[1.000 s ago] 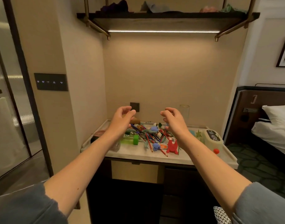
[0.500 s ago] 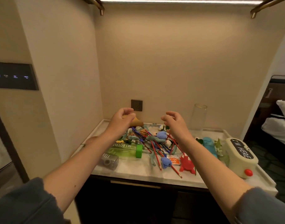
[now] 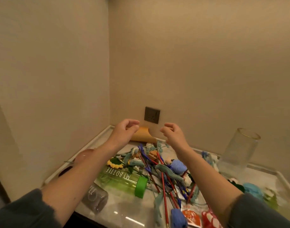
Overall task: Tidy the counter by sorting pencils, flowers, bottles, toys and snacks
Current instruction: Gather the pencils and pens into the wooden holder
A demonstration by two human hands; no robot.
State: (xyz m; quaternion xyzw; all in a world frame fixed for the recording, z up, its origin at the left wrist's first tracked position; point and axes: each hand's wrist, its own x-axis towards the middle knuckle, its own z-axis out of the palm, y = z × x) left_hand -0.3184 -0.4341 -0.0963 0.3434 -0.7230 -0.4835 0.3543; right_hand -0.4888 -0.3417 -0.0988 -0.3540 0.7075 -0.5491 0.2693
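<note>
Closer than half a second back: the view had leaned in and tipped down at the counter (image 3: 124, 216), while both hands stayed up over the mess in pretty much the same pose.

Left hand (image 3: 124, 131) and right hand (image 3: 173, 135) hung side by side with a gap between them, fingers loosely curled, holding nothing and touching nothing. Behind the left one sat a tan holder (image 3: 141, 135) against the wall, under the socket (image 3: 152, 114).

Below the wrists it was one big tangle. Pencils (image 3: 164, 195) crisscrossed through knitted flowers (image 3: 178, 167), a green bottle (image 3: 121, 179) lay on its side to their left, and a clear bottle (image 3: 95, 198) lay near the front edge. A snack packet (image 3: 190, 218) and a red toy (image 3: 210, 219) sat at the front, just beside each other. A glass (image 3: 238, 152) stood upright, off to the right.

My read was that nothing had been sorted yet and this was still the pick-a-first-target stage. Next move looked like dropping a hand to the pencils, but they were threaded under the flower stems, so I figured they needed pulling out lengthwise, one at a time, or the whole pile would drag along.
</note>
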